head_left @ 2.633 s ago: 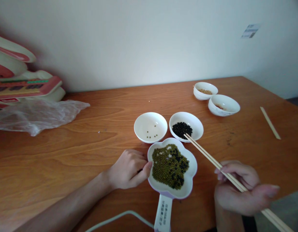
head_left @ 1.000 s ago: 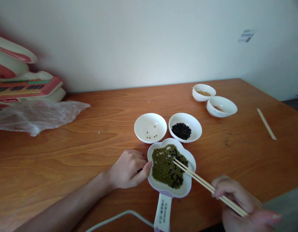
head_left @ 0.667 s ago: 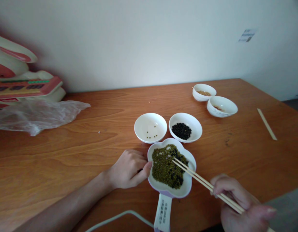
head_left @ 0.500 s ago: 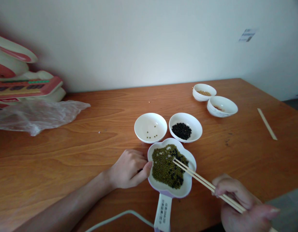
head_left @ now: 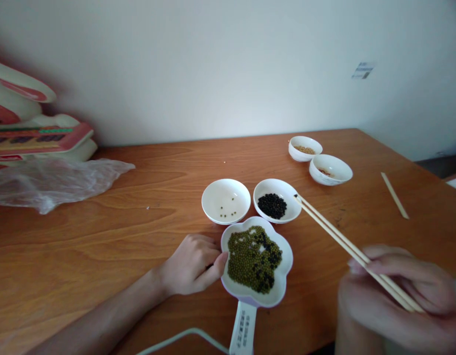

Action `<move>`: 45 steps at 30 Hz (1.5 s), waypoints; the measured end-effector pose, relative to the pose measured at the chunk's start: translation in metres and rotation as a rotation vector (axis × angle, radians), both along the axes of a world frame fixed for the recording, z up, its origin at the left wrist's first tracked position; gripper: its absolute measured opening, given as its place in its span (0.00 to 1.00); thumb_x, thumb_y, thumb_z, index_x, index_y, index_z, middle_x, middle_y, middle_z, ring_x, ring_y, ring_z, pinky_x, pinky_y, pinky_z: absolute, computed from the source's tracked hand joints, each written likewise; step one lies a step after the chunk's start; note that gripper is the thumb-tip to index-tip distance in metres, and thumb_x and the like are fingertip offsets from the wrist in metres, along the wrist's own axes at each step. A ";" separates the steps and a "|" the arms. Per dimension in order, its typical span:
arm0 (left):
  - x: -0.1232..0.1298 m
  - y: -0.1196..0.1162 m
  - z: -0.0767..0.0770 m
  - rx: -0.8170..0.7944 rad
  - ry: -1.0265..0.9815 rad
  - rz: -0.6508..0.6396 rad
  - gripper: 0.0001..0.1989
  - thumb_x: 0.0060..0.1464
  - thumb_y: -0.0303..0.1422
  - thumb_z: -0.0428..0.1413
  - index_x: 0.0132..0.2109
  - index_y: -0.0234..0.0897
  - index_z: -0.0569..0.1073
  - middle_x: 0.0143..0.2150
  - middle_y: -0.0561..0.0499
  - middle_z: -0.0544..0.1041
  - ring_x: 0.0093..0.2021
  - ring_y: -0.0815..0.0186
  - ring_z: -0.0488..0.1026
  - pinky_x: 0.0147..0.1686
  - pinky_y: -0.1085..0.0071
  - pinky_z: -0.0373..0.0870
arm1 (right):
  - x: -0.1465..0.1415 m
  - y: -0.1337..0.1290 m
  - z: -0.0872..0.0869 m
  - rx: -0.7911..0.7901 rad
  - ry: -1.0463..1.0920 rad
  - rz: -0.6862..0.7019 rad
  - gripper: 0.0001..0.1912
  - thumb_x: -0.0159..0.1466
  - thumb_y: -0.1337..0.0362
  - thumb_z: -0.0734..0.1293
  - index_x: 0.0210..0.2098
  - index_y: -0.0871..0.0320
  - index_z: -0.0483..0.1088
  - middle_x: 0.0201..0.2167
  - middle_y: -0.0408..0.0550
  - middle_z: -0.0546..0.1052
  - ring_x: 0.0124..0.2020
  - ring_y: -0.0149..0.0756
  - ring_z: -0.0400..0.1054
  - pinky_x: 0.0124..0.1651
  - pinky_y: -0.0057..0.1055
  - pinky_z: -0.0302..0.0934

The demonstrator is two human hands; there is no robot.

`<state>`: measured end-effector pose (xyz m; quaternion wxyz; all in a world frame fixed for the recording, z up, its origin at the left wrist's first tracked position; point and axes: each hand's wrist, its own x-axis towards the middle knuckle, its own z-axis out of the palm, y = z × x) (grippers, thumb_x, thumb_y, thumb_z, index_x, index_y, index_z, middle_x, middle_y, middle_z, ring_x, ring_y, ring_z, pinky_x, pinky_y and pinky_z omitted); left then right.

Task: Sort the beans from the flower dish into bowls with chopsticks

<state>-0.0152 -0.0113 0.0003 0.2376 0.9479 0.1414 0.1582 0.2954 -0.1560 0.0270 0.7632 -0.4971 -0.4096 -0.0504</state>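
A flower-shaped white dish with a labelled handle (head_left: 285, 241) is full of green beans mixed with black beans (head_left: 275, 257). My left hand (head_left: 196, 264) is closed on its left rim, thumb over the edge. In my right hand (head_left: 401, 291), somewhat blurred, is a pair of wooden chopsticks (head_left: 333, 231). Their tips pinch a small black bean (head_left: 295, 196) by the right rim of a white bowl (head_left: 259, 190) with a heap of black beans (head_left: 272, 205). Left of it, another white bowl (head_left: 216, 195) has several green beans at the bottom.
At the back right, two white bowls (head_left: 311, 141) (head_left: 339, 170) contain tan grains and something reddish. A wooden stick (head_left: 394, 195) lies at right. A toy keyboard (head_left: 39, 140) and a clear plastic bag (head_left: 65, 182) are on the left. A white cable (head_left: 183, 333) runs beside the handle.
My right hand has lifted the chopsticks from the flower-shaped dish up to the black-bean bowl's rim, a black bean now in their tips. My left hand stays on the dish; the view shifted slightly.
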 end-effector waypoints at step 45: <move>0.001 0.000 -0.002 -0.010 -0.007 0.202 0.33 0.75 0.46 0.37 0.22 0.36 0.62 0.21 0.51 0.70 0.21 0.70 0.59 0.27 0.67 0.51 | 0.010 -0.015 -0.058 -0.242 0.304 0.327 0.37 0.62 0.31 0.57 0.21 0.57 0.75 0.20 0.49 0.75 0.17 0.35 0.64 0.20 0.34 0.54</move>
